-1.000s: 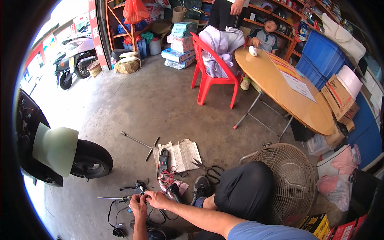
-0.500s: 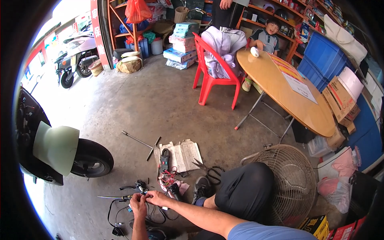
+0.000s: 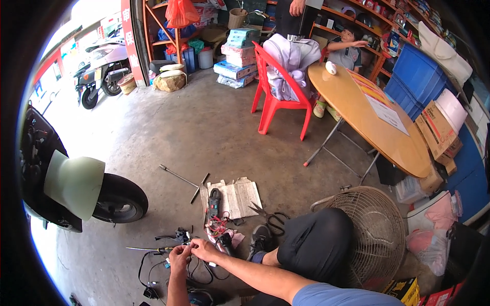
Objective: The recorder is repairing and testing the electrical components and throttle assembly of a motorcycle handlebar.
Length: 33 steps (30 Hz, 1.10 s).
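My left hand point(image 3: 179, 256) and right hand point(image 3: 205, 250) meet just above the floor, fingers pinched together. Whatever small piece they hold is mostly hidden by the fingertips. Around them lie thin black cables point(image 3: 206, 278) with small connectors, and a black switch-like part point(image 3: 181, 236) sits just beyond. Left of the fingers is a screwdriver point(image 3: 145, 249) with a long thin shaft. A dark clamp meter point(image 3: 214, 201) with tangled red leads point(image 3: 218, 224) rests farther off, partly on a flattened cardboard sheet point(image 3: 242, 196).
Black-handled scissors point(image 3: 273, 219) lie by my shoe point(image 3: 261, 239); a T-handle wrench point(image 3: 181, 177) lies beyond. A scooter front wheel point(image 3: 122, 201) stands left. A large fan point(image 3: 375, 234), a folding table point(image 3: 367, 117) and a red chair point(image 3: 278, 104) are right. A child point(image 3: 347, 53) sits behind the table.
My hands stay pinched together at nearly the same spot, with the fingers slightly shifted. The view has shifted a little. Behind the table the child has raised an arm sideways.
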Tool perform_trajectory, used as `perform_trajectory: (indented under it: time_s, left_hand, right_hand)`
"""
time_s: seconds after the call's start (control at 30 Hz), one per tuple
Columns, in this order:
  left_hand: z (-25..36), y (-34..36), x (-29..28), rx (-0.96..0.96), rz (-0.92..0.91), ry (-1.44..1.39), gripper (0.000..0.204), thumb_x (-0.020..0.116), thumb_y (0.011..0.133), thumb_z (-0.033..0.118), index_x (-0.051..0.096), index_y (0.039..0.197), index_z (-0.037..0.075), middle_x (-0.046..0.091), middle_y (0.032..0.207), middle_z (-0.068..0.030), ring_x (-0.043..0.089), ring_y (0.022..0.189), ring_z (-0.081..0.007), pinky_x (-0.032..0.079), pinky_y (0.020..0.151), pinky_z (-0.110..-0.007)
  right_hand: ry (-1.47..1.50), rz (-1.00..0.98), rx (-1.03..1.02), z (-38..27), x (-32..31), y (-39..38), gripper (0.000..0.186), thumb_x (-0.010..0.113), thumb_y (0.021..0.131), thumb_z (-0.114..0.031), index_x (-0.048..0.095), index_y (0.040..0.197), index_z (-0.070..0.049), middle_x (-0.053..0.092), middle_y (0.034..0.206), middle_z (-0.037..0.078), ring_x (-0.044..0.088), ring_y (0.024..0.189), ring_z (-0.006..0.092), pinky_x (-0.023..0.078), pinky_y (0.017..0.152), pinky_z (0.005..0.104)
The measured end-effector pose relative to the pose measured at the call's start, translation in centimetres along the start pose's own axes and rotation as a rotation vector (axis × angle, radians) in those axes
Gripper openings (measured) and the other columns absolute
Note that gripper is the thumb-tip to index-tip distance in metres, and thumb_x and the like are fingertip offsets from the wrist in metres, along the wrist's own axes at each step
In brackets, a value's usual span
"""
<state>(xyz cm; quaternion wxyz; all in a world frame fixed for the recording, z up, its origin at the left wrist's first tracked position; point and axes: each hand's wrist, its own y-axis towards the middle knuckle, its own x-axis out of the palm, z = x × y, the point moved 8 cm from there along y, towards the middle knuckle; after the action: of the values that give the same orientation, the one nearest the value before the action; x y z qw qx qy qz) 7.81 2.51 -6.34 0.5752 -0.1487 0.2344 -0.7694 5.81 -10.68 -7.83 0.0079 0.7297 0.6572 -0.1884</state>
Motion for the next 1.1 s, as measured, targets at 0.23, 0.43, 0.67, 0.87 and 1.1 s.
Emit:
perform_trajectory:
  time_s: [0.23,0.43,0.67,0.87,1.1]
  left_hand:
    - [-0.4,0.5,-0.8,0.090,0.074,-0.046,0.017,0.070,0.086,0.016,0.059,0.088,0.005,0.058,0.068,0.0001,0.052,0.055,-0.0083,0.043,0.049,-0.023]
    - [0.6,0.3,-1.7,0.408,0.306,0.333,0.019,0.072,0.082,0.013,0.059,0.078,-0.001,0.059,0.066,-0.0033,0.054,0.056,-0.0095,0.044,0.051,-0.026]
    - [0.5,-0.2,-1.9,0.305,0.294,0.463,0.022,0.073,0.079,0.019,0.064,0.083,-0.001,0.067,0.075,-0.0156,0.066,0.069,-0.0245,0.051,0.066,-0.036]
    - [3.0,-2.2,-1.1,0.497,0.383,0.643,0.018,0.064,0.084,0.019,0.060,0.085,0.002,0.062,0.082,-0.0184,0.061,0.082,-0.0376,0.048,0.073,-0.046]
    - [4.0,-2.4,-2.4,0.487,0.442,0.558,0.016,0.060,0.086,0.020,0.060,0.086,0.004,0.063,0.087,-0.0169,0.060,0.086,-0.0374,0.047,0.075,-0.046]
  right_hand:
    - [0.142,-0.151,-0.010,-0.9,0.4,0.2,0.020,0.060,0.081,-0.014,0.065,0.095,-0.001,0.069,0.088,0.014,0.066,0.082,0.0246,0.050,0.072,0.0357]
    - [-0.092,-0.089,-0.013,-1.6,0.9,-0.3,0.024,0.054,0.084,-0.016,0.064,0.099,-0.002,0.067,0.096,0.021,0.064,0.095,0.0360,0.049,0.081,0.0440]
    - [-0.332,-0.110,-0.064,-2.8,1.0,-1.2,0.025,0.051,0.086,-0.019,0.064,0.103,-0.005,0.066,0.097,0.022,0.062,0.096,0.0395,0.048,0.083,0.0484]
    - [-0.266,-0.119,-0.051,-3.3,1.0,-1.4,0.026,0.053,0.087,-0.018,0.064,0.109,-0.007,0.065,0.101,0.021,0.062,0.097,0.0388,0.049,0.083,0.0445]
    - [-0.338,-0.085,0.007,-2.2,-0.2,1.4,0.050,0.062,0.081,-0.023,0.055,0.124,0.001,0.066,0.102,0.023,0.064,0.096,0.0331,0.050,0.085,0.0399]
